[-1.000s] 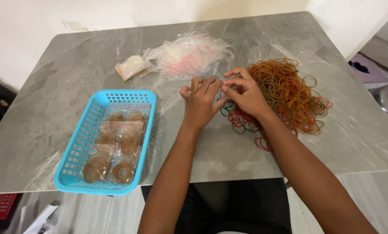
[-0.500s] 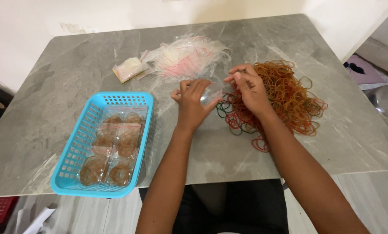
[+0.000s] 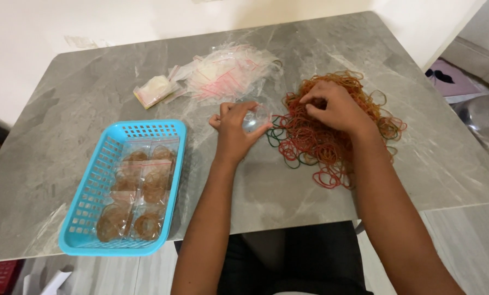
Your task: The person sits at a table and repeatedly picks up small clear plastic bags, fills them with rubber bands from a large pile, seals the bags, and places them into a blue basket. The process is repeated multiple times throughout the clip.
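Blue basket [image 3: 91, 218] sits nearest, packed with filled bags. My left hand [image 3: 236, 131] now pinches a small clear bag [image 3: 255, 117] alone on the grey worktop [image 3: 48, 153]; my right hand [image 3: 337, 106] has moved off it, fingers curled into the rubber band pile [image 3: 315, 147].

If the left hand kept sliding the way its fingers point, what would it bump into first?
The left hand holds a small clear bag, with fingers pointing up and to the right. Going straight on, it would probably meet the edge of the rubber band pile first, near the right hand. Depth is hard to judge.
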